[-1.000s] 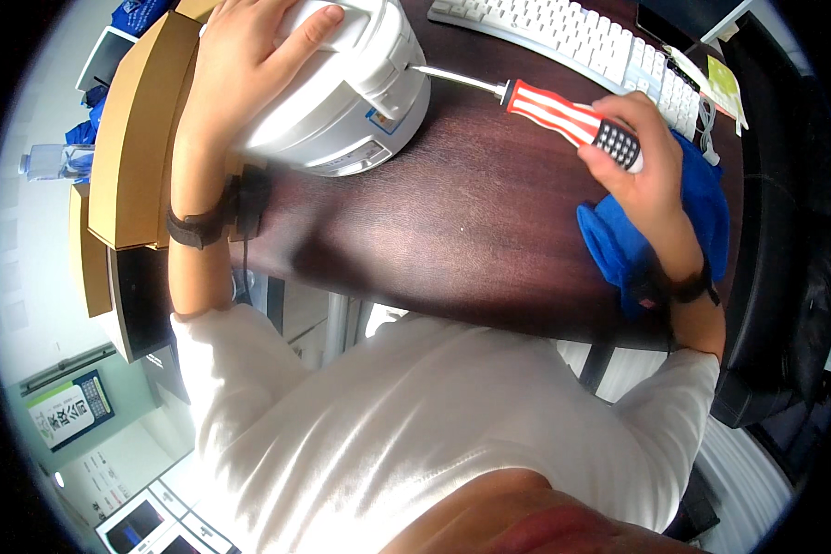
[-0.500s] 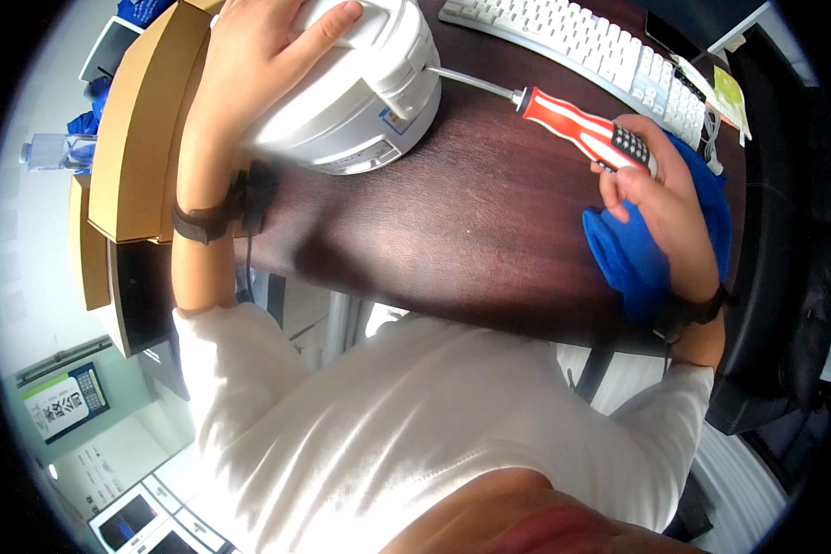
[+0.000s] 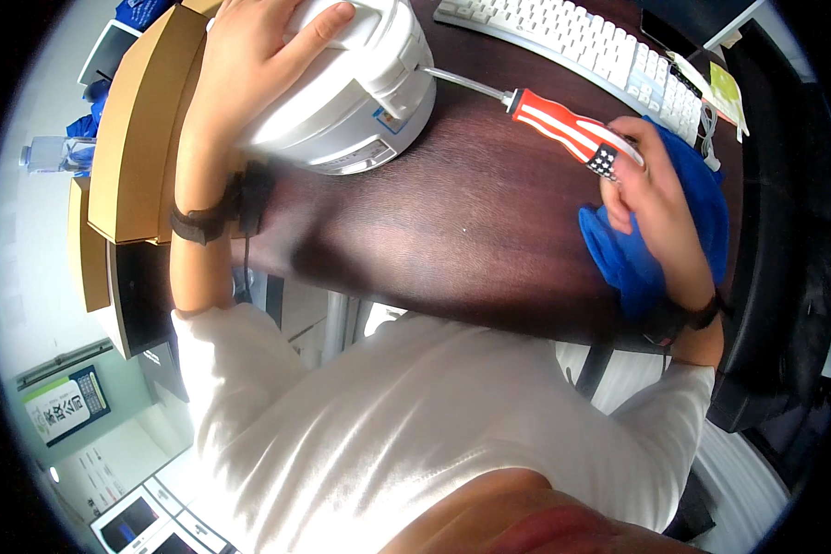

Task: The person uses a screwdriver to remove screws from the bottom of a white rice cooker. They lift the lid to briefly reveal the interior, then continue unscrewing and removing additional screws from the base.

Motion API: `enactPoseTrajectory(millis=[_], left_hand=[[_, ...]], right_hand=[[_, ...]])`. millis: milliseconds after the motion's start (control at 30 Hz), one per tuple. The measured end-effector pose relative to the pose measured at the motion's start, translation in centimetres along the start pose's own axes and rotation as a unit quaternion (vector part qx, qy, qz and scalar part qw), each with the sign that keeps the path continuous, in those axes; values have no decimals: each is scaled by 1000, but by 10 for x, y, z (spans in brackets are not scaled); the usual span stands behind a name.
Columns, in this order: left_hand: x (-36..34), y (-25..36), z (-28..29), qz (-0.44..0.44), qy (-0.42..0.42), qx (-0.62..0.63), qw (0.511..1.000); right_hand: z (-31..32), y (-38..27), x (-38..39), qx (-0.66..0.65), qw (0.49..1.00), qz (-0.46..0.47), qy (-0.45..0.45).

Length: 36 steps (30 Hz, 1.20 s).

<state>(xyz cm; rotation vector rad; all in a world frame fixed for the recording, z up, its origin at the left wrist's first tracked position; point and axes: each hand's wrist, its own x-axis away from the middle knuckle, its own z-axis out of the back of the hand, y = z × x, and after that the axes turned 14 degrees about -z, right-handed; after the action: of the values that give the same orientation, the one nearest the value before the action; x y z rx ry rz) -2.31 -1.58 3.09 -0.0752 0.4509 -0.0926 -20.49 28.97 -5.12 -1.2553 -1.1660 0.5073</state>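
A white round appliance that looks like a rice cooker stands at the top left of the dark wooden table. My left hand holds it from above, thumb stretched across its top; the other fingers run out of the picture. To the right, my right hand is closed around the rear end of a screwdriver with a red-and-white striped handle and a dark starred band. Its metal shaft points left, and the tip meets a raised housing on the appliance's side. Whether the tip sits in a screw is hidden.
A white keyboard lies beyond the screwdriver. Bunched blue cloth lies under my right wrist. Cardboard boxes stand left of my left arm. A black chair is at the right; the table edge runs before me.
The screwdriver handle has turned about its length, so more stripes show and the starred band faces lower. My right fingers have shifted on it. The appliance appears slightly further left.
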Motion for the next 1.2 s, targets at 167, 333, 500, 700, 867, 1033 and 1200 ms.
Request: enactPoseTrajectory(millis=[167, 333, 500, 700, 867, 1033, 1200], left_hand=[[-2, -2, 1, 4, -6, 27, 1000], [2, -4, -2, 2, 0, 14, 1000], [1, -1, 0, -11, 6, -8, 1000], [-1, -1, 3, 20, -10, -5, 1000], [-8, 13, 9, 47, 0, -5, 999], [-9, 10, 9, 34, -14, -10, 999], [-6, 11, 9, 31, -7, -23, 999]], right_hand=[[4, 11, -5, 171, 971, 151, 65], [13, -9, -9, -142, 957, -223, -117], [-2, -19, 10, -103, 983, -151, -23], [9, 2, 4, 106, 994, 27, 17], [3, -6, -2, -117, 982, -146, -28], [1, 4, 7, 105, 994, -20, -14], [-10, 5, -3, 165, 985, 10, 41]])
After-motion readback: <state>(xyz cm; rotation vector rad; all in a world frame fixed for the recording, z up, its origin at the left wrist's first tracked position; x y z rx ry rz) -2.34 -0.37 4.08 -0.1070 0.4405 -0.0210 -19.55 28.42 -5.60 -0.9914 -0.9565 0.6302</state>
